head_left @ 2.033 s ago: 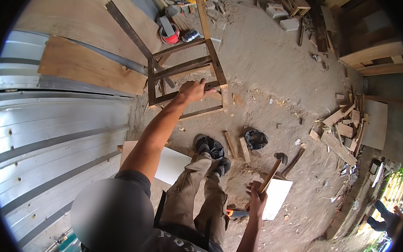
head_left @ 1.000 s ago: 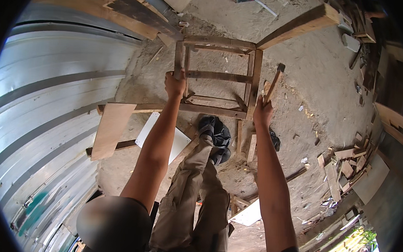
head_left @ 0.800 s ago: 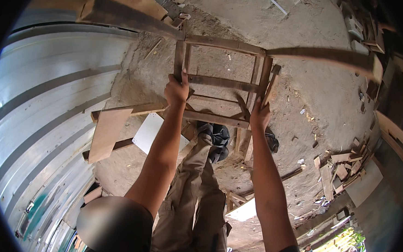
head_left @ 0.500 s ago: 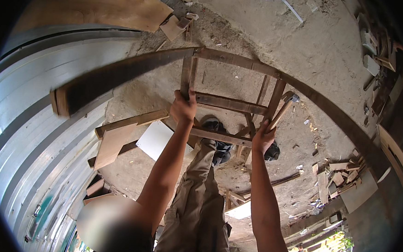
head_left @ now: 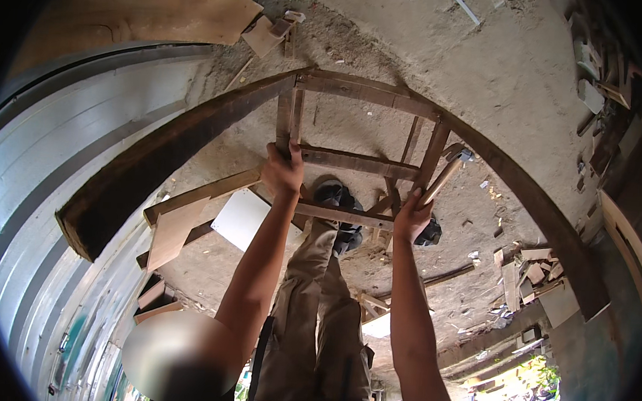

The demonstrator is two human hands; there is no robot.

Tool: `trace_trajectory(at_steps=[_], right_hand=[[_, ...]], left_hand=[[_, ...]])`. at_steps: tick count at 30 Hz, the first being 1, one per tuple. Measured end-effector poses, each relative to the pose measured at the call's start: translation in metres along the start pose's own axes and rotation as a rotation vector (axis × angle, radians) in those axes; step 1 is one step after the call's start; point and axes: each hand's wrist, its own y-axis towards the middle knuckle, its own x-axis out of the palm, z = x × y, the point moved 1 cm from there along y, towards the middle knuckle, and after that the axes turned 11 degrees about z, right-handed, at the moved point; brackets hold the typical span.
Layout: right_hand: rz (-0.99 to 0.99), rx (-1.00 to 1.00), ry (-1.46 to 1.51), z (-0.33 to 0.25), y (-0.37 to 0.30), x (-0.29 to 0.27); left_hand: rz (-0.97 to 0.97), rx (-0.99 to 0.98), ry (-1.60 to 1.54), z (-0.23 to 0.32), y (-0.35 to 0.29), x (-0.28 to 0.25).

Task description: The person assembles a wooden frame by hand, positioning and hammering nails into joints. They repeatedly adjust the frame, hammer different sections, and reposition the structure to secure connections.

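A dark brown wooden frame (head_left: 360, 161) with uprights and crossbars hangs before me, held between my arms. Along its far side runs a long dark plank (head_left: 193, 130), reaching well past the frame to left and right. My left hand (head_left: 284, 172) is closed round the left upright. A hammer (head_left: 443, 180) with a light wooden handle and metal head is in my right hand (head_left: 412, 219), its head pointing away to the right. That same hand is against the frame's right upright; whether its fingers also wrap the wood is hidden. My shoes (head_left: 339, 202) show beneath the frame.
Corrugated metal sheeting (head_left: 68, 133) walls the left side. A white panel (head_left: 239, 219) and a brown board (head_left: 173, 237) lie near my left arm. Wood scraps (head_left: 533, 276) are heaped at the right. A large plywood sheet (head_left: 142, 6) lies at the far left.
The frame and both hands have shifted slightly left in view. The plank's left end has come lower and nearer, and its right end now shows. Both hands keep their hold.
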Motion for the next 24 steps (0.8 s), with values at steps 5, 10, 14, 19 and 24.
trace_trajectory(at_steps=[5, 10, 14, 19, 24], right_hand=[[-0.012, -0.002, -0.044, 0.001, 0.006, 0.004], [0.02, -0.013, -0.028, -0.004, -0.002, -0.005], [0.002, -0.006, 0.004, 0.003, 0.003, 0.002], [0.037, 0.002, 0.028, 0.017, 0.0, 0.001], [0.024, -0.007, 0.009, 0.016, 0.001, 0.001]], left_hand=[[-0.003, 0.011, -0.013, 0.001, 0.003, 0.003], [-0.03, 0.008, -0.002, -0.003, -0.003, -0.003], [-0.012, 0.028, -0.034, -0.004, -0.001, 0.001], [0.019, 0.023, -0.101, 0.005, -0.003, -0.006], [0.012, 0.017, -0.07, 0.003, -0.001, -0.006]])
